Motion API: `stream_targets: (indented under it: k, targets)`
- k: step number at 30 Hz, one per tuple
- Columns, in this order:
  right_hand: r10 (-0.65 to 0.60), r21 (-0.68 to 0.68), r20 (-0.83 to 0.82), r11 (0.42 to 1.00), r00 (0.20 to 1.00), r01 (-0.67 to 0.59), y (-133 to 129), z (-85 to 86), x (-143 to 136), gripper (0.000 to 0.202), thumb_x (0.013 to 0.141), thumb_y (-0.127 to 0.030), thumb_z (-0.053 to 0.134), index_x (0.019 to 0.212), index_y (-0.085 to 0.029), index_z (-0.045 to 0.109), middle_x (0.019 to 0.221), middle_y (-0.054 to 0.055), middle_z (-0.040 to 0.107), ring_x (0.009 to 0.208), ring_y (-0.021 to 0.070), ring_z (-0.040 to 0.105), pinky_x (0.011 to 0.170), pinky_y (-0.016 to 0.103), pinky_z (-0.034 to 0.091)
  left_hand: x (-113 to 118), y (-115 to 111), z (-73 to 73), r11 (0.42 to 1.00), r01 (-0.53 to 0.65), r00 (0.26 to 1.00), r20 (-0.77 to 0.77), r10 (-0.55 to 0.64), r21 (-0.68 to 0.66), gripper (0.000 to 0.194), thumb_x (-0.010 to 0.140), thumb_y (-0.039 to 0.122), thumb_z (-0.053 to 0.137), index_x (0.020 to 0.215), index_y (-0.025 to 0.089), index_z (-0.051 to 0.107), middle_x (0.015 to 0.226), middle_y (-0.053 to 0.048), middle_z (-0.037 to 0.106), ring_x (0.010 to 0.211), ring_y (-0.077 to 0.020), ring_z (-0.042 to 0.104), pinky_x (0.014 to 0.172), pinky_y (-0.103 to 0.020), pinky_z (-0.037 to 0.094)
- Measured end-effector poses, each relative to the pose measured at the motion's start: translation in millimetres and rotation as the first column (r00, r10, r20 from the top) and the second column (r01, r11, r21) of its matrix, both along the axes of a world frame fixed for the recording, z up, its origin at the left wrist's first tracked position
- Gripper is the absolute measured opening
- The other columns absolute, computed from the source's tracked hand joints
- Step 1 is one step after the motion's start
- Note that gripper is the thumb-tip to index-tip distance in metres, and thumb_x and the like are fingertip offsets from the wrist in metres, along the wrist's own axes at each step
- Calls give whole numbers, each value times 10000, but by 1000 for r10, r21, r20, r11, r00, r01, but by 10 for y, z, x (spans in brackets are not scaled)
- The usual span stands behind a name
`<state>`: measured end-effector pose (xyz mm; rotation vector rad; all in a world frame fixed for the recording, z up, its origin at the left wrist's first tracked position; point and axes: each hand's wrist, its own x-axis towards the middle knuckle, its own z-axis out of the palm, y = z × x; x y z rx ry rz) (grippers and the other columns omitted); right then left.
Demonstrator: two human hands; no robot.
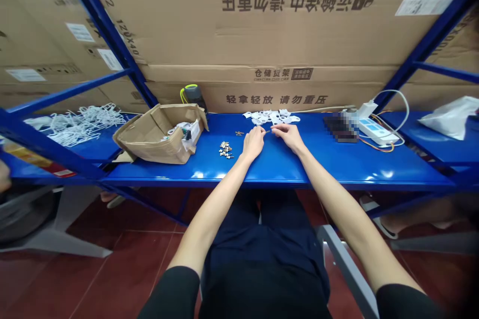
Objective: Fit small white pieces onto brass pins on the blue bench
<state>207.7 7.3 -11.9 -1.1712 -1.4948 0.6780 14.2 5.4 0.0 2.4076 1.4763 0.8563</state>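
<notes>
My left hand (254, 142) and my right hand (287, 135) meet over the blue tabletop, fingertips pinched close together. Between them shows a small, thin brass-coloured piece (268, 131), with the fingers of both hands at its ends; its exact kind is too small to make out. Left of my left hand lies a little pile of brass-and-white parts (225, 150). A few loose brass-coloured pins (239, 133) rest just behind that pile. Just beyond my hands, several white plastic pieces (271, 117) are spread near the table's back edge.
An open cardboard box (160, 147) with mixed items stands on the left, a dark cylinder with a yellow-green loop (193, 93) behind it. At right are a blurred-out dark object (341, 127) and a white power strip (377, 130) with cables. Blue shelf posts flank the table (359, 164).
</notes>
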Motion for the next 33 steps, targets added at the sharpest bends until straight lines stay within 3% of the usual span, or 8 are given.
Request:
stream_targets:
  k: [13, 18, 25, 33]
  targets:
    - [63, -20, -110, 998, 992, -65, 0, 18, -31, 442, 713, -593, 872, 948, -221, 835, 963, 76, 819, 846, 260, 743, 815, 426, 637, 3, -3, 13, 995, 98, 992, 80, -99, 15, 189, 1123, 239, 460, 1139, 218, 647, 1224, -95, 733, 1193, -241, 677, 1041, -348, 495]
    - [51, -21, -156, 998, 986, -55, -17, 43, -45, 478, 687, -627, 890, 933, -222, 828, 942, 70, 827, 893, 284, 775, 899, 462, 644, 3, -9, 36, 991, 132, 980, 148, -134, 23, 180, 1130, 274, 474, 1163, 228, 645, 1253, -76, 739, 1218, -226, 679, 1050, -326, 492]
    - [39, -8, -183, 999, 982, -42, -23, 65, -71, 488, 662, -630, 908, 917, -224, 816, 965, 71, 831, 919, 291, 785, 979, 484, 626, -8, 8, 26, 993, 114, 964, 240, -115, 19, 142, 1098, 266, 546, 1152, 215, 667, 1212, -78, 740, 1149, -227, 696, 1021, -317, 506]
    - [82, -22, -254, 996, 964, -90, -25, 45, -63, 542, 664, -655, 915, 964, -216, 810, 967, 80, 832, 961, 305, 800, 952, 478, 643, -22, 34, 41, 993, 121, 939, 322, -118, 13, 143, 1085, 252, 563, 1081, 215, 702, 1158, -53, 774, 1088, -217, 704, 985, -297, 513]
